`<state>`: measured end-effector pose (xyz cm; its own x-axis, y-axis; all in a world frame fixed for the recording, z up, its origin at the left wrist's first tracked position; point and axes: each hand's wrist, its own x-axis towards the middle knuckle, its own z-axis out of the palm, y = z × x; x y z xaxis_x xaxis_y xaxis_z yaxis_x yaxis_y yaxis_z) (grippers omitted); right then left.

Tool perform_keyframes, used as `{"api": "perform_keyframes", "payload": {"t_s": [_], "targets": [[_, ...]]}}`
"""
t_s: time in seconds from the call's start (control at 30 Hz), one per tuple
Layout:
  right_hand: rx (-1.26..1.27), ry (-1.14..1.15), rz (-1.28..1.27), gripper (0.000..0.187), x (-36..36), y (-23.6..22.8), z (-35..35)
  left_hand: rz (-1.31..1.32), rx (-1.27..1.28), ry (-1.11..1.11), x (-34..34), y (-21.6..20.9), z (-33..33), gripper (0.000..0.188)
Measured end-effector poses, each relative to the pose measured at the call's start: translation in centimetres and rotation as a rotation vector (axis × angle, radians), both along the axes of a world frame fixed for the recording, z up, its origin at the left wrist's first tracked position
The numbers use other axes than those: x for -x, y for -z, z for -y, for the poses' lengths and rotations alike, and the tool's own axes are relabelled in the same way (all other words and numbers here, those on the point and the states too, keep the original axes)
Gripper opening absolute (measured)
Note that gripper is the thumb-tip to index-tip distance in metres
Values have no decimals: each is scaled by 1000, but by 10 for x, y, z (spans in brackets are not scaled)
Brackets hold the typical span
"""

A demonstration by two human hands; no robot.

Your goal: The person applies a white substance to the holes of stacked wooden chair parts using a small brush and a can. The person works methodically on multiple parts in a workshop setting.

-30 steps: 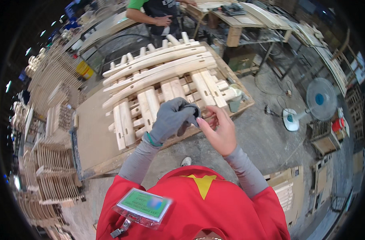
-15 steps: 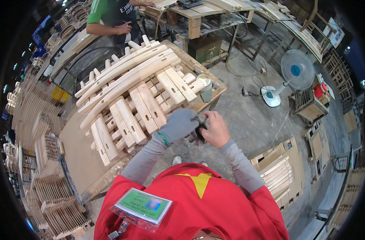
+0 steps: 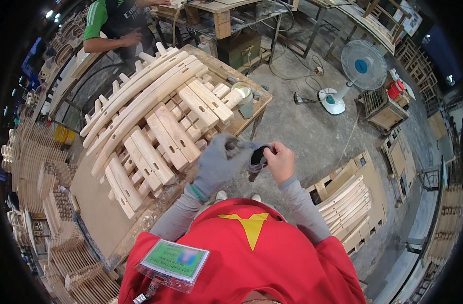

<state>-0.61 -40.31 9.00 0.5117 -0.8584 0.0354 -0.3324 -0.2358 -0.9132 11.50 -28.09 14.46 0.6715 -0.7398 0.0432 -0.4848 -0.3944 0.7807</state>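
My left hand (image 3: pixel 216 164) wears a grey work glove, and its fingers are closed on the edge of a second grey glove (image 3: pixel 254 169). My bare right hand (image 3: pixel 280 161) pinches the other side of that glove's cuff between thumb and fingers. The cuff gapes with a dark opening between my hands, and the rest hangs down below it. Just beyond my left hand, pale wooden slats (image 3: pixel 173 137) with slots lie on the workbench (image 3: pixel 97 202), stacked with long curved rails (image 3: pixel 150 93).
A glass jar (image 3: pixel 242 93) stands at the bench's right corner. On the floor to the right are a standing fan (image 3: pixel 362 66) with loose cables and a pallet of curved slats (image 3: pixel 343 205). Another person (image 3: pixel 117 30) stands beyond the bench. Stacked wooden parts (image 3: pixel 31 167) fill the left side.
The second glove's cuff has come open to view between my hands, and my right hand now pinches its rim. My view has shifted slightly, moving the bench leftward.
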Motion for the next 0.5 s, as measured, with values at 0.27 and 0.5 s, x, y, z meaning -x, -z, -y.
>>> {"api": "perform_keyframes", "payload": {"t_s": [0.27, 0.5], "targets": [[181, -55, -93, 16, 13, 37, -21, -25, -110, 169, 1, 90, 5, 27], [261, -202, 90, 18, 28, 2, -57, 40, -98, 221, 6, 112, -9, 24]]}}
